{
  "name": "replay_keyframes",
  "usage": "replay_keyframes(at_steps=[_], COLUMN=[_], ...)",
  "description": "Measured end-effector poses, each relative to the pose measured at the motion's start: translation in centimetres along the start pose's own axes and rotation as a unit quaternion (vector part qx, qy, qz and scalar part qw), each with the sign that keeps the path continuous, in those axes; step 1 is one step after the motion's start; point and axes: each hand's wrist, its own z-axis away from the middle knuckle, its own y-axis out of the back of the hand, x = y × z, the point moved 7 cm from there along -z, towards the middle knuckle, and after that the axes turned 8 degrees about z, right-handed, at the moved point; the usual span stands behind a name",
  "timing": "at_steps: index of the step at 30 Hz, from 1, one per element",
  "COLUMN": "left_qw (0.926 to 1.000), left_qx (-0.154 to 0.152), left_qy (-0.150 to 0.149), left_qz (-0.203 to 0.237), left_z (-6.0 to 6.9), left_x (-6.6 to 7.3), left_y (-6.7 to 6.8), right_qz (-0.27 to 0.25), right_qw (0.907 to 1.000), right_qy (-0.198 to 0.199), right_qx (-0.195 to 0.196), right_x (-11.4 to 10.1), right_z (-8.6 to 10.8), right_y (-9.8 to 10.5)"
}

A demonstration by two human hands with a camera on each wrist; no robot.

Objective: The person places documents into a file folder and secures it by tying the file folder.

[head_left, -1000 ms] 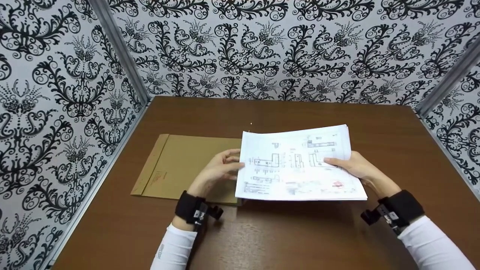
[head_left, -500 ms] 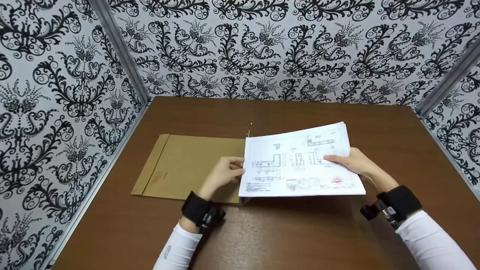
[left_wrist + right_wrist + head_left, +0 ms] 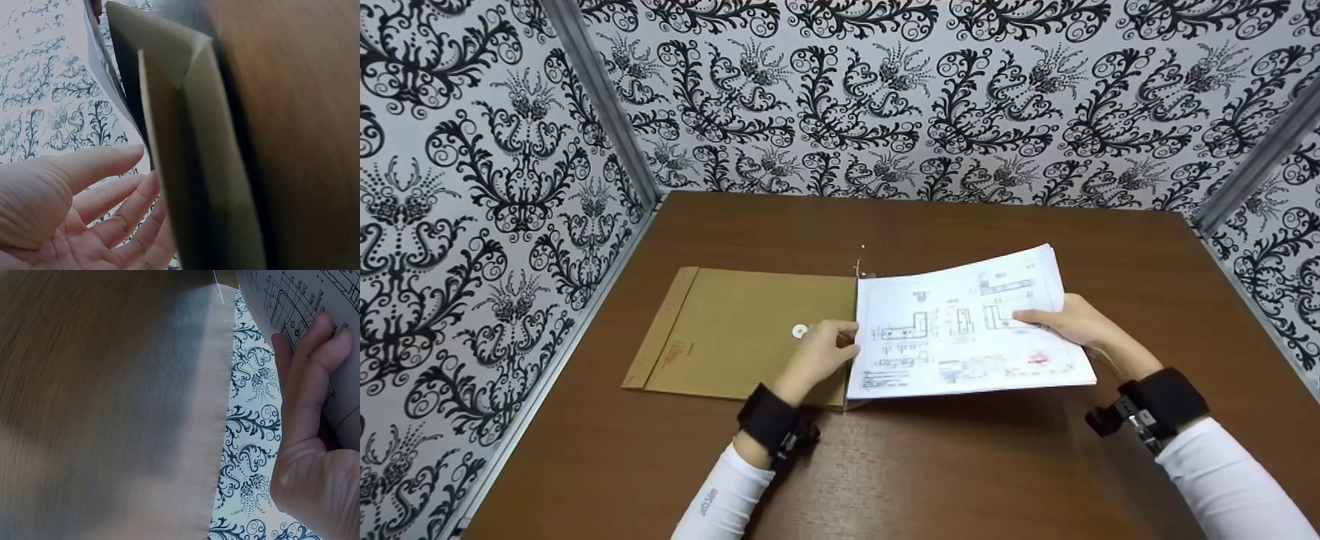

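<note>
A stack of white papers (image 3: pixel 967 337) printed with technical drawings and a red stamp is held above the table, tilted up at its far right corner. My right hand (image 3: pixel 1072 326) grips its right side, thumb on top; in the right wrist view the fingers (image 3: pixel 318 354) lie against the underside. A brown paper envelope (image 3: pixel 742 330) lies flat to the left, its right end at the papers' left edge. There my left hand (image 3: pixel 821 352) pinches the envelope's edge. The left wrist view shows the envelope's folded side (image 3: pixel 197 112) gaping beside the left fingers (image 3: pixel 124 216).
The brown wooden table (image 3: pixel 930 480) extends around the papers and envelope. A white button disc (image 3: pixel 800 331) sits on the envelope, and a thin string (image 3: pixel 857 266) sticks out beyond its far right corner. Patterned walls (image 3: pixel 885 105) stand behind and at both sides.
My left hand has moved right and slightly down, uncovering the button disc. The papers' left edge has shifted right, to the envelope's right end. My right hand keeps its grip.
</note>
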Motion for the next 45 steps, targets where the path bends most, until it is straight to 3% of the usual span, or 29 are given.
replay_keyframes(at_steps=[8, 17, 21, 29, 39, 45], left_qw=[0.9970, 0.9894, 0.9810, 0.9515, 0.9394, 0.9458], left_qx=[0.007, -0.022, -0.031, -0.040, -0.059, -0.077], left_qy=[0.012, 0.020, 0.004, -0.064, -0.075, -0.061], left_qz=[-0.076, -0.142, -0.191, -0.298, -0.329, -0.310], left_z=[0.1, 0.4, 0.4, 0.7, 0.8, 1.0], left_x=[0.2, 0.2, 0.3, 1.2, 1.1, 1.3], left_y=[-0.4, -1.0, -1.4, -1.8, -2.1, -2.0], right_qz=[-0.002, 0.030, 0.023, 0.016, 0.027, 0.026], right_qw=[0.9998, 0.9991, 0.9990, 0.9986, 0.9980, 0.9977], right_qy=[-0.018, -0.020, -0.027, -0.027, -0.023, -0.024], right_qx=[-0.011, -0.023, -0.028, -0.043, -0.051, -0.058], right_x=[0.0, -0.3, -0.4, -0.7, -1.1, -1.4], right_z=[-0.2, -0.6, -0.8, -0.8, -1.0, -1.2], right_y=[0.0, 0.0, 0.0, 0.1, 0.2, 0.1])
